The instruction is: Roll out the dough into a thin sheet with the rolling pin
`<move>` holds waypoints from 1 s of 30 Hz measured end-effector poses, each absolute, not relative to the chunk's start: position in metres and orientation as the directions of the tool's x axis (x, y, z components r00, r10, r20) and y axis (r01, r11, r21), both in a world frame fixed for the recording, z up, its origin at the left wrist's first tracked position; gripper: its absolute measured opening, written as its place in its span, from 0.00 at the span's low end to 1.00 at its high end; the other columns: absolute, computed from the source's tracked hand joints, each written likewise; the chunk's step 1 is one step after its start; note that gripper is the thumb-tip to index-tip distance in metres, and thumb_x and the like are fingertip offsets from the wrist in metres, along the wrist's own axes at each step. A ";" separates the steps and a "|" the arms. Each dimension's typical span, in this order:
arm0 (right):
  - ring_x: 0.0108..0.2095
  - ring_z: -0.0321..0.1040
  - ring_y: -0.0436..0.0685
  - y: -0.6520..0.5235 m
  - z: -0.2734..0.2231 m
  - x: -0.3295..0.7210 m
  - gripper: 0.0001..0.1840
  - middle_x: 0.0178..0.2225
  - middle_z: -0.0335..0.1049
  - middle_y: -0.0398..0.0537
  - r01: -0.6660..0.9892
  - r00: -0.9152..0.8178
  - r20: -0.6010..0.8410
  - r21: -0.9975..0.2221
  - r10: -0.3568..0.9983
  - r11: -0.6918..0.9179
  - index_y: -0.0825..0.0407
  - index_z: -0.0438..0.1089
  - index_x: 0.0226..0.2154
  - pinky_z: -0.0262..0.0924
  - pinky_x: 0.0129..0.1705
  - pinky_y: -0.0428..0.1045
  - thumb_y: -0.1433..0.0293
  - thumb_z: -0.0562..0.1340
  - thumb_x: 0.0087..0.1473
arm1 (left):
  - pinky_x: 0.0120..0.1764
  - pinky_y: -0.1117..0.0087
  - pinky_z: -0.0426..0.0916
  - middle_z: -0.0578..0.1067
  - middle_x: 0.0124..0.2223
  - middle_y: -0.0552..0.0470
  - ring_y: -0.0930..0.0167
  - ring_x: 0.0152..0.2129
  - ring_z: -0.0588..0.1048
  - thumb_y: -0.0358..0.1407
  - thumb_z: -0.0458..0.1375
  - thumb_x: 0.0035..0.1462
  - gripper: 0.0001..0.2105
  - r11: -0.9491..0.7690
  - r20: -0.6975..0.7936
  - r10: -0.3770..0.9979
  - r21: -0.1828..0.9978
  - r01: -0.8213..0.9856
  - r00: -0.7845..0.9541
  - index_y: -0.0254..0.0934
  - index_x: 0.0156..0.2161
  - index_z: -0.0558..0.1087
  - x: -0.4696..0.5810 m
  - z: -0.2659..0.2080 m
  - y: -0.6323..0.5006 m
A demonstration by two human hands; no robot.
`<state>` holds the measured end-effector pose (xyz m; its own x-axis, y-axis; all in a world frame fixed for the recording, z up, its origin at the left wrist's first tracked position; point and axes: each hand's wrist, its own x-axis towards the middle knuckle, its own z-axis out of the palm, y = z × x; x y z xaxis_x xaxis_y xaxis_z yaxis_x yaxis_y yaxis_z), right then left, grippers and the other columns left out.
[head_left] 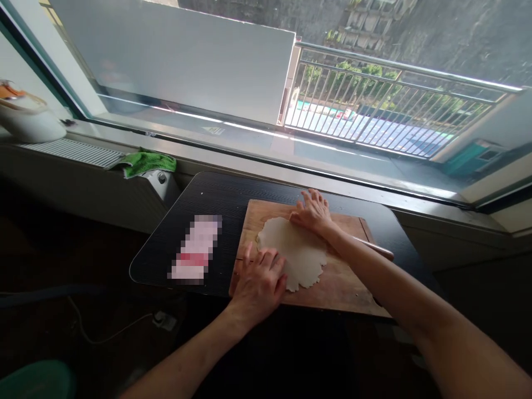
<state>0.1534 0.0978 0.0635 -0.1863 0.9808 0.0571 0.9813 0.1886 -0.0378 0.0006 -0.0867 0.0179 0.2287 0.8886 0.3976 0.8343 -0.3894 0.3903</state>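
A thin, pale sheet of rolled dough with a ragged edge lies flat on a wooden cutting board. My left hand rests at the sheet's near left edge, fingers spread across the dough and the board. At the far edge of the dough is my right hand, its fingers apart and the heel of the hand low against the sheet. Neither hand visibly holds anything. Behind my right forearm, a slim tool with a brownish handle lies on the board, partly hidden; its kind is unclear.
The board lies on a dark table with rounded corners. A blurred-out pinkish rectangle lies to its left. Beyond are a window sill, a green cloth on a radiator, and a white pot. A cable runs low at left.
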 end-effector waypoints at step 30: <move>0.71 0.44 0.66 0.094 0.060 0.124 0.32 0.71 0.52 0.58 0.983 -0.169 0.024 -0.075 0.985 0.170 0.55 0.57 0.68 0.44 0.68 0.65 0.62 0.43 0.68 | 0.68 0.39 0.45 0.76 0.53 0.44 0.60 0.53 0.72 0.33 0.56 0.64 0.12 -0.391 0.410 0.886 0.411 0.824 0.216 0.37 0.51 0.73 0.000 0.019 -0.087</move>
